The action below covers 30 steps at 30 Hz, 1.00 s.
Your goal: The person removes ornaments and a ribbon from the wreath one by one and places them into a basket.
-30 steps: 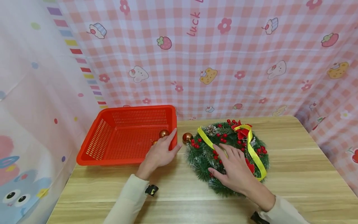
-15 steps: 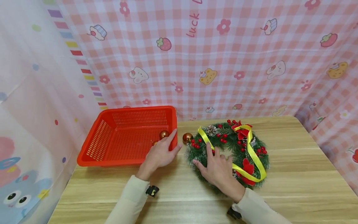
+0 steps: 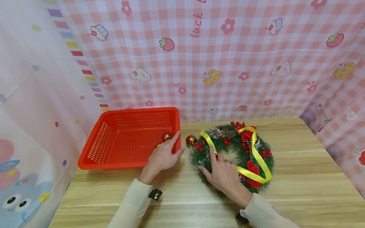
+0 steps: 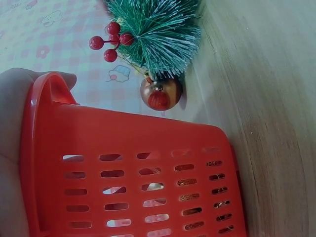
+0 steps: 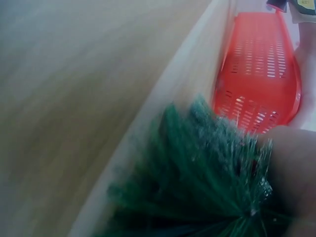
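Head view: the left hand lay over the near right corner of the red basket, its index finger straight along the rim and its thumb extended outside the wall, the grip relaxed. The right hand rested over the near left part of the green wreath, likewise loose, thumb and index finger spread apart, the index fingertip at the yellow ribbon. That ribbon looped across the wreath and passed partly under the hand. The wreath lay flat on the wooden table, to the right of the basket, and carried red berries, red flowers and a pinecone. Between basket and wreath sat 1 copper ball, close to the greenery; 2 more balls showed inside the basket, 1 of them mostly hidden by the left hand. The right wrist view, blurred, had pine tips up close with the basket beyond.
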### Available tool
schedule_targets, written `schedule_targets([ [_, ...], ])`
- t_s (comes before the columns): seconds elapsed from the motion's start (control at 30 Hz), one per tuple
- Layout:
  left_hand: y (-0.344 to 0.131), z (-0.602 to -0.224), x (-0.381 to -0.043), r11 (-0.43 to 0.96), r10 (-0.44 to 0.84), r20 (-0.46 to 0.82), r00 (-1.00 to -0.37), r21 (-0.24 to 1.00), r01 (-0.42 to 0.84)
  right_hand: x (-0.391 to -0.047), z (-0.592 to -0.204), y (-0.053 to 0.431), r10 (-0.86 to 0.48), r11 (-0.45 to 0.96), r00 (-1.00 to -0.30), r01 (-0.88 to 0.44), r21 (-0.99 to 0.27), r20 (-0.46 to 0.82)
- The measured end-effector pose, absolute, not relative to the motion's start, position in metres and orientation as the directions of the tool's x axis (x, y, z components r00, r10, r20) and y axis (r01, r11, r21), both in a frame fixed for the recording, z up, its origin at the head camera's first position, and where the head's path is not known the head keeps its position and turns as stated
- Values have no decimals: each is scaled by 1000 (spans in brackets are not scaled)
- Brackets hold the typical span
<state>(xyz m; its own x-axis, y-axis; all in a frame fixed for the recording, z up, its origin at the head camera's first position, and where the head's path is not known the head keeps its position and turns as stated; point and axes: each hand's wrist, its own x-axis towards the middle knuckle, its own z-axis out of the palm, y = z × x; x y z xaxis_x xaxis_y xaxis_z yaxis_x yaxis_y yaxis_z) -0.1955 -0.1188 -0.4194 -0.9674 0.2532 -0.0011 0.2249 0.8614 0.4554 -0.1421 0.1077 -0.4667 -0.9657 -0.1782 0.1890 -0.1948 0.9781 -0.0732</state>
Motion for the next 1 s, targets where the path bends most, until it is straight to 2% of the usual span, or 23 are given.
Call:
schedule_targets([
  [0.27, -118, -421, -196, 855, 263, 23, -965, 457, 244, -138, -467, 123, -307, 946, -933, -321, -46, 186],
  [0.77, -119, -420, -197, 860, 263, 18, -965, 448, 243, -139, -467, 174, -580, 796, -781, -603, -41, 233],
  [1.0, -118, -420, -197, 861, 257, 22, -966, 449, 239, -144, -466, 194, -643, 746, -737, -664, -46, 208],
])
